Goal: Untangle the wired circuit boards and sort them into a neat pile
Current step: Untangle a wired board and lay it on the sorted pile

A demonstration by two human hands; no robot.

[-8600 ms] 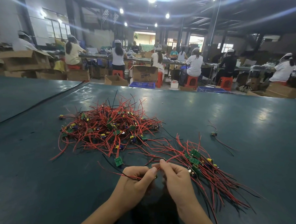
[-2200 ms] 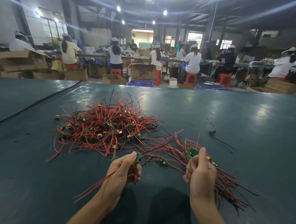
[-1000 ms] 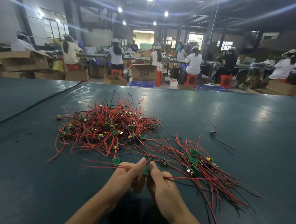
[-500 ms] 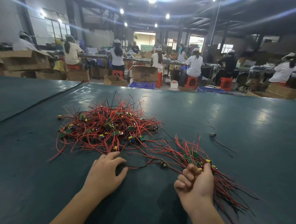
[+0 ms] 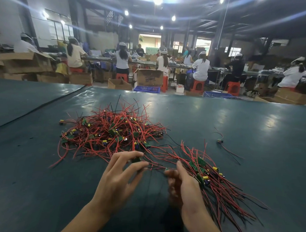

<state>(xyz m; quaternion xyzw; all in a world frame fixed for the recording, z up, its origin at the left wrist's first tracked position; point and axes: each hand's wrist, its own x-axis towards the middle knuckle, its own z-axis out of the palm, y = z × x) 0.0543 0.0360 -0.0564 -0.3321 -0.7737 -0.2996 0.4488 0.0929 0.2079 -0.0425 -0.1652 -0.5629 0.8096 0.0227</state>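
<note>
A tangled heap of wired circuit boards (image 5: 111, 133), small green boards on red and black leads, lies mid-table. To its right is a sorted pile (image 5: 219, 186) with leads fanned toward the near right. My left hand (image 5: 119, 176) reaches to the heap's near edge. Its spread fingers and thumb pinch one small board (image 5: 136, 159), whose leads trail right. My right hand (image 5: 182, 186) is blurred beside the sorted pile's left edge. Its fingers are loosely curled near a small green board (image 5: 167, 168). Whether they hold it does not show.
One stray wired board (image 5: 220, 141) lies alone to the right on the dark green table (image 5: 254, 147). A seam in the cover (image 5: 44, 109) runs across the far left. Beyond the far edge, people sit at benches among cardboard boxes (image 5: 150, 77).
My left hand has moved right along the heap's near edge and closed its fingertips on a board. My right hand has left the sorted pile and swung left toward it.
</note>
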